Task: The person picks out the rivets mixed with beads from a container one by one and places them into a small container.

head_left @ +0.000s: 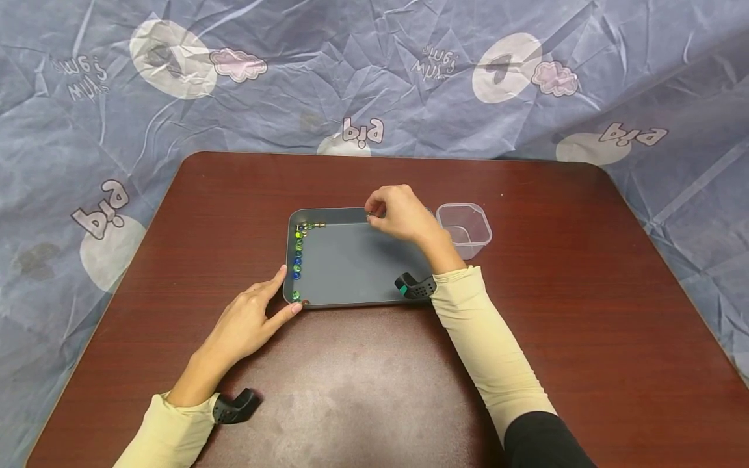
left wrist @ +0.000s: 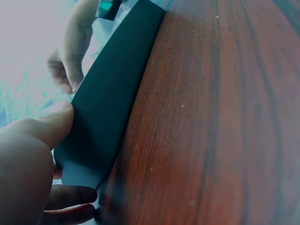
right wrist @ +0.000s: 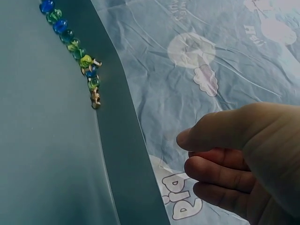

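Note:
A shallow grey tray [head_left: 359, 260] lies on the table. My left hand [head_left: 248, 322] straddles its near left corner: the thumb touches the front rim and a finger touches the left side, with the fingers fairly straight. Along the tray's left wall runs a row of blue and green glass marbles [head_left: 298, 253]. Small brass-coloured metal pieces [right wrist: 95, 98] lie at the row's far end. Above the tray's far wall, my right hand [head_left: 400, 211] has thumb and fingers brought close together. Whether a small thing is between those fingertips, I cannot tell.
A clear plastic tub [head_left: 468, 227] stands just right of the tray, partly behind my right wrist. Under everything is a reddish-brown wooden table [head_left: 585, 292]. A wrinkled blue printed sheet [head_left: 374, 71] hangs behind and beside it.

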The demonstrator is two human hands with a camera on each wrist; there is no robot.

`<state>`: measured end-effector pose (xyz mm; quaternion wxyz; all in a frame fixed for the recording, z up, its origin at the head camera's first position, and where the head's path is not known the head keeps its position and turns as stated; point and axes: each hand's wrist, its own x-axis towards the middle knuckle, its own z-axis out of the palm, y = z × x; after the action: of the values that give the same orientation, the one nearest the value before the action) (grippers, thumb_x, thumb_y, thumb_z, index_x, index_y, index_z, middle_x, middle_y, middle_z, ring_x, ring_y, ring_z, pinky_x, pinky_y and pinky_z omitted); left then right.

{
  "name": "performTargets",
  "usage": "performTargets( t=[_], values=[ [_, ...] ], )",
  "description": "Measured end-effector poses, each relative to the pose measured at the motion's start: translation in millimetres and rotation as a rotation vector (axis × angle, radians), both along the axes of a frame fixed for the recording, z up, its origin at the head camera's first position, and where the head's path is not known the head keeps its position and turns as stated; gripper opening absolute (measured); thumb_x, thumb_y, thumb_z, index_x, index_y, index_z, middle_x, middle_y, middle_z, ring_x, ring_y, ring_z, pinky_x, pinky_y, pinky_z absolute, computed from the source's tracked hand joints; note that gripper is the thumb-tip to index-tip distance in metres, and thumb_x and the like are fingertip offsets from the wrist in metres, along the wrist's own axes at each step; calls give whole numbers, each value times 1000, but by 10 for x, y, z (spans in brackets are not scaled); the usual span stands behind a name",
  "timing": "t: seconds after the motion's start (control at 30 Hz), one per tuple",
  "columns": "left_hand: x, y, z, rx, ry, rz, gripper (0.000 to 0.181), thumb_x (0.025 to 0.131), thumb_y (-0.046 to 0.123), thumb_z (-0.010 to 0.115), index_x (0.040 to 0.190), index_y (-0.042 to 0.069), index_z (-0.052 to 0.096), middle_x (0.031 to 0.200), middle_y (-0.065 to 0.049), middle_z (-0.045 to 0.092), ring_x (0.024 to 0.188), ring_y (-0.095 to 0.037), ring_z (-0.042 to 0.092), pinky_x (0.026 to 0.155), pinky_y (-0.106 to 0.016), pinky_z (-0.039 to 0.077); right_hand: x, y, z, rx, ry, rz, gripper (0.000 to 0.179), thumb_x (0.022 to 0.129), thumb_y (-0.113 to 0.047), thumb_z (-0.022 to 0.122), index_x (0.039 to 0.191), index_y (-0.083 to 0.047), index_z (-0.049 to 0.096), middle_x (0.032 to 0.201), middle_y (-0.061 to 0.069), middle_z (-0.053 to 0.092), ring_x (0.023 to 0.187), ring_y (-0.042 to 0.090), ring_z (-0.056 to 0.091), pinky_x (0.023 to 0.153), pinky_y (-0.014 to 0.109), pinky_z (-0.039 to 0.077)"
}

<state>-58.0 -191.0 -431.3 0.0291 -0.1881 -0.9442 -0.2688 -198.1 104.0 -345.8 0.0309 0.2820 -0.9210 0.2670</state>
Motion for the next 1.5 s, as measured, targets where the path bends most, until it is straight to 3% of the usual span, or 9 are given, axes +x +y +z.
performTargets(
  t=[1.5],
  values=[
    [-8,-4,-1,-2,-12,3,76,94,41,67,151,1,37,134,-28,56,123,-41,54,99,-57,43,50,668,40,46,-2,-131,10,85,-4,72,93,2,73,90,14,71,82,28,69,74,42,54]
  ],
)
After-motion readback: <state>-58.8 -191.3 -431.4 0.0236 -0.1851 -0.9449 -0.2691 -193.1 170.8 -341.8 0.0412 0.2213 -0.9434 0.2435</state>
